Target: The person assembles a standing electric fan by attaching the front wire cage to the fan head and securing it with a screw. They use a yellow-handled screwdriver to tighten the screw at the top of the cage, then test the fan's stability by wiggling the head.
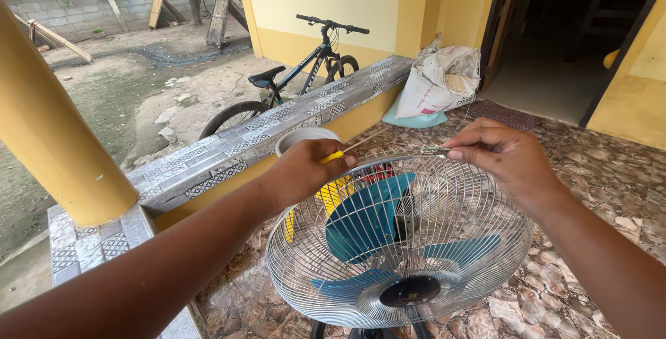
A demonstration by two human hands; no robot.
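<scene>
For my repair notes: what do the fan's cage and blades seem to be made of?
The cage looks like thin steel wire with a shiny chrome-like finish: it glints silver. The blades look like teal plastic, smooth and matte, though paint cannot be excluded.

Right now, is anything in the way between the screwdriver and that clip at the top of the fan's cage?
Nothing visible. The left hand holds the yellow-handled screwdriver, its shaft running across open air to the metal clip on the fan guard rim. The right hand pinches that clip from the other side, beside the tip.
</scene>
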